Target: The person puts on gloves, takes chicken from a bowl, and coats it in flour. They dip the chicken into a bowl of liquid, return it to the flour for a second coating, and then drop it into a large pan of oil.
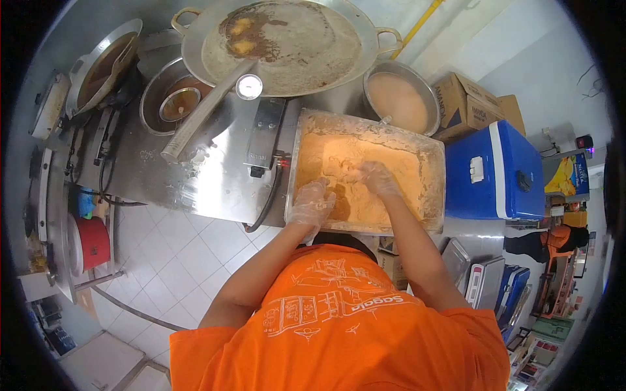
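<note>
Both gloved hands are placed inside a steel tray (433, 195) filled with orange flour (398, 176). The left hand (312, 203) is curled around a brown piece (340, 203) at the near edge. The right hand (377, 177) is pressed into the flour, fingers bent; whether something is gripped cannot be told. Beyond the hands, a large wok (326, 45) is seen, and a blue cooler (495, 171) to the right.

Even, bright indoor light fills the scene with no hard shadows. The steel counter (215, 176) throws back a pale glare just left of the left grip (312, 203), and the white floor tiles (163, 260) below it look washed out. Strong fisheye warping bends everything far from both grips, and black corners ring the round view. Focus is fair at the centre; the shelves at the far right edge are soft and smeared.
</note>
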Action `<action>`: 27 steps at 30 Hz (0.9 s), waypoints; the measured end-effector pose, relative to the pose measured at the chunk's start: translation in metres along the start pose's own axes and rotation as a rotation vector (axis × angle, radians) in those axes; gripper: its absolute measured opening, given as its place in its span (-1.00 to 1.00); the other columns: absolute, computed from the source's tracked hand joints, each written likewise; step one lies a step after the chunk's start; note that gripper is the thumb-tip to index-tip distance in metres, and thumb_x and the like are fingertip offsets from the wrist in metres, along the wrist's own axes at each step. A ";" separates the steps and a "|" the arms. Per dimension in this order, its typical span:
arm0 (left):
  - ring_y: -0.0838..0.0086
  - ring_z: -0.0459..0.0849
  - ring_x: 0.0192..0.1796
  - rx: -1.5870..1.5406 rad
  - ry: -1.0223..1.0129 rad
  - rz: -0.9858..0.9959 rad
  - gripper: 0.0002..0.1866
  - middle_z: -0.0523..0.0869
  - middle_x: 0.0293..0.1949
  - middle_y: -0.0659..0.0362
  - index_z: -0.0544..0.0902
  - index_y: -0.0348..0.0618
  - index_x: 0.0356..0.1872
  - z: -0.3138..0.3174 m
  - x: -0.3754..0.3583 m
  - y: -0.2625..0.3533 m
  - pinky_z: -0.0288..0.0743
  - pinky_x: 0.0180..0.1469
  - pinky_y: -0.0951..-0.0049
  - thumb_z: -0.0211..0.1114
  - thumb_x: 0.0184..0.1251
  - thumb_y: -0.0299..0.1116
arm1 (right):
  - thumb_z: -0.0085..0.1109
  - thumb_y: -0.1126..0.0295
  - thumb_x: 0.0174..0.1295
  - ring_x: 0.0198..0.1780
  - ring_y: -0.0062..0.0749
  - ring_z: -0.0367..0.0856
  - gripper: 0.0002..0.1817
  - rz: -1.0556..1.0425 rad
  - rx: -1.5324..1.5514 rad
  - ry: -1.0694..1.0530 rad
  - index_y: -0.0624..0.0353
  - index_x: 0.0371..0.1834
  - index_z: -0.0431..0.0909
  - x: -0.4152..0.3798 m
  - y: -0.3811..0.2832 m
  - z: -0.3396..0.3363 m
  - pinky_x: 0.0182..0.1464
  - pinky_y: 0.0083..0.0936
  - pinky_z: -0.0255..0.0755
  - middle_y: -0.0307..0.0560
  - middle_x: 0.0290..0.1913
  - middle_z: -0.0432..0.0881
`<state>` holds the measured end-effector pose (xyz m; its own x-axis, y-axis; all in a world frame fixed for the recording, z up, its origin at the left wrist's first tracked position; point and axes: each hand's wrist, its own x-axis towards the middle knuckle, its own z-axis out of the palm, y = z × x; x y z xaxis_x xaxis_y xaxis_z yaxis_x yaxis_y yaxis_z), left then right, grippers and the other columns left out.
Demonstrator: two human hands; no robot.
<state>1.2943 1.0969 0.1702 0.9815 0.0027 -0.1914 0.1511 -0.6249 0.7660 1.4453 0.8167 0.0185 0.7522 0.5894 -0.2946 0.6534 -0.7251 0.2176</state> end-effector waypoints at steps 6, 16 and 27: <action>-0.09 0.68 0.16 0.010 0.023 0.016 -0.57 0.72 0.06 -0.24 0.58 -0.30 0.16 -0.003 0.000 0.006 0.52 0.26 0.05 0.27 0.40 -0.22 | 0.03 0.05 0.49 0.39 -0.01 0.51 -0.52 0.226 0.717 -0.005 -0.02 0.35 0.57 -0.009 -0.006 -0.108 0.46 -0.19 0.34 0.02 0.37 0.59; -0.08 0.66 0.20 0.005 0.004 -0.042 -0.57 0.72 0.07 -0.22 0.59 -0.29 0.19 -0.008 -0.001 0.016 0.50 0.29 0.07 0.27 0.41 -0.23 | 0.05 0.35 0.36 0.39 0.06 0.49 -0.52 0.038 0.510 0.069 0.14 0.35 0.52 0.022 -0.058 -0.075 0.44 -0.18 0.35 0.20 0.32 0.58; -0.07 0.72 0.10 0.174 -0.161 0.139 -0.70 0.73 0.02 -0.26 0.70 -0.28 0.02 0.057 0.079 0.002 0.57 0.21 0.07 0.09 0.43 -0.39 | 0.08 0.43 0.28 0.16 0.09 0.61 -0.77 0.101 0.816 0.031 0.19 -0.08 0.68 -0.002 -0.029 -0.074 0.25 -0.14 0.47 0.29 0.03 0.66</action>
<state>1.3651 1.0513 0.1222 0.9581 -0.2076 -0.1975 -0.0198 -0.7357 0.6770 1.4315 0.8628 0.0819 0.8139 0.5084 -0.2812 0.3238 -0.7988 -0.5070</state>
